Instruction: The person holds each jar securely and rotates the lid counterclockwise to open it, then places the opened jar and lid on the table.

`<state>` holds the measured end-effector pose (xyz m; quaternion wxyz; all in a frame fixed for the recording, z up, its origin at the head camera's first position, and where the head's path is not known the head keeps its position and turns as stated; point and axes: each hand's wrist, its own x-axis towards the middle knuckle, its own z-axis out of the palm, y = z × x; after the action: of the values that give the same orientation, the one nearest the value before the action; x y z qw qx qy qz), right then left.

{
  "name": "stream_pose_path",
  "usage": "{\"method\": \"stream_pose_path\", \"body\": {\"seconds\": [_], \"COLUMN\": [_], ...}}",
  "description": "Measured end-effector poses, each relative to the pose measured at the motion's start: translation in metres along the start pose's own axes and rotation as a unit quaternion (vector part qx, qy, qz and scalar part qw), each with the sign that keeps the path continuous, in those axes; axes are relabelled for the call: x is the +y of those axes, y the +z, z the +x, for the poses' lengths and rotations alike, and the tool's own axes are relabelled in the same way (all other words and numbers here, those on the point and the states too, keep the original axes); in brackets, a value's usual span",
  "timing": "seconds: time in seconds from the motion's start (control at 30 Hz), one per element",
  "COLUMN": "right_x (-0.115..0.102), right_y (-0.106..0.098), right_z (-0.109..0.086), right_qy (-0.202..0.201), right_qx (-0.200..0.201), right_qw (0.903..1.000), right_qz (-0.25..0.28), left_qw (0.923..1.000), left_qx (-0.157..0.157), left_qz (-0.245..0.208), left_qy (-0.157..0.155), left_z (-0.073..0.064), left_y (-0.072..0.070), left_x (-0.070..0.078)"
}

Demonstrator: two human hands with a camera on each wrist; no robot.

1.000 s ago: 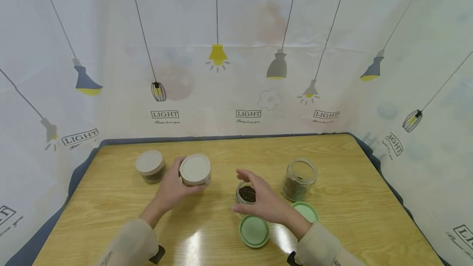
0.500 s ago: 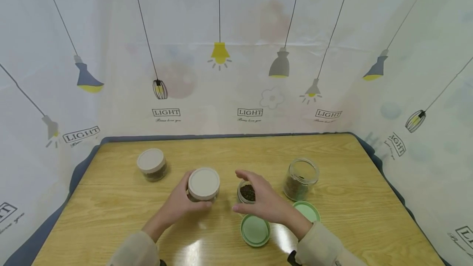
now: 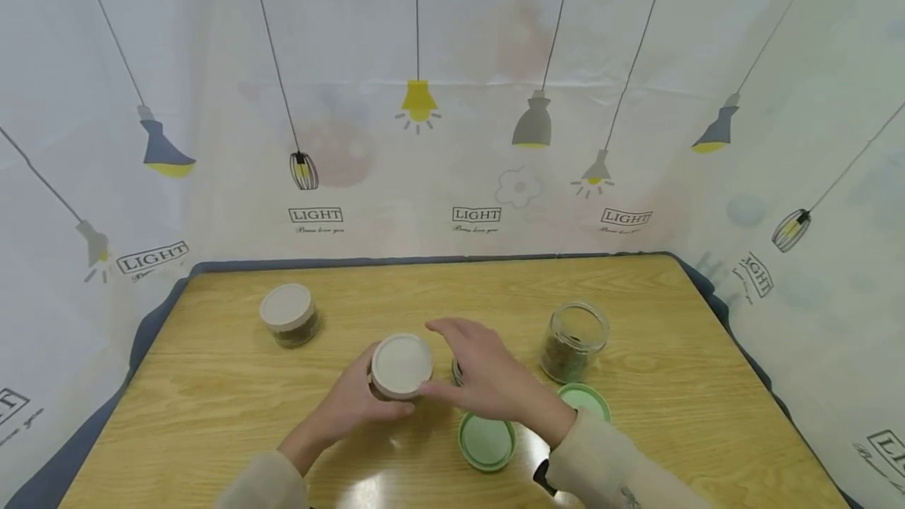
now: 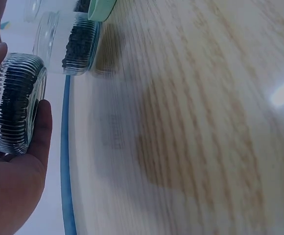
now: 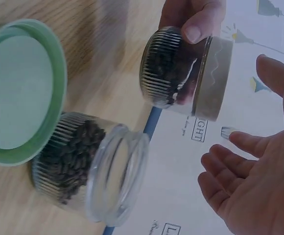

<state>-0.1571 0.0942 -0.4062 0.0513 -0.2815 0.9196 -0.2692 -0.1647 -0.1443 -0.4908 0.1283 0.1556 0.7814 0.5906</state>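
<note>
Left hand (image 3: pixel 345 405) is wrapped round a ribbed clear-glass jar (image 5: pixel 164 73), held above the wooden worktop (image 3: pixel 212 391); right hand (image 3: pixel 491 378) is spread wide near its round off-white lid (image 3: pixel 401 366). The jar is best held steady as the lid is gripped.

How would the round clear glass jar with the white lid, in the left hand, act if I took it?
That jar might break if dropped: it looks like glass. Ridges probably make it less slippery. Its white lid is on, so the dark contents likely won't spill.
</note>
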Motion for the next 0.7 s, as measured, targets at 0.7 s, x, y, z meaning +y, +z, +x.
{"method": "stream_pose_path", "body": {"seconds": [0.7], "right_x": [-0.046], "right_y": [0.027], "right_z": [0.025], "right_qy": [0.111], "right_qx": [-0.002], "right_qw": [0.9718], "right_qz": [-0.208], "left_qw": [0.9993], "left_qx": [-0.024], "left_qz": [-0.026], "left_qy": [0.006], "left_z": [-0.001], "left_y": [0.015], "left_x": [0.007]}}
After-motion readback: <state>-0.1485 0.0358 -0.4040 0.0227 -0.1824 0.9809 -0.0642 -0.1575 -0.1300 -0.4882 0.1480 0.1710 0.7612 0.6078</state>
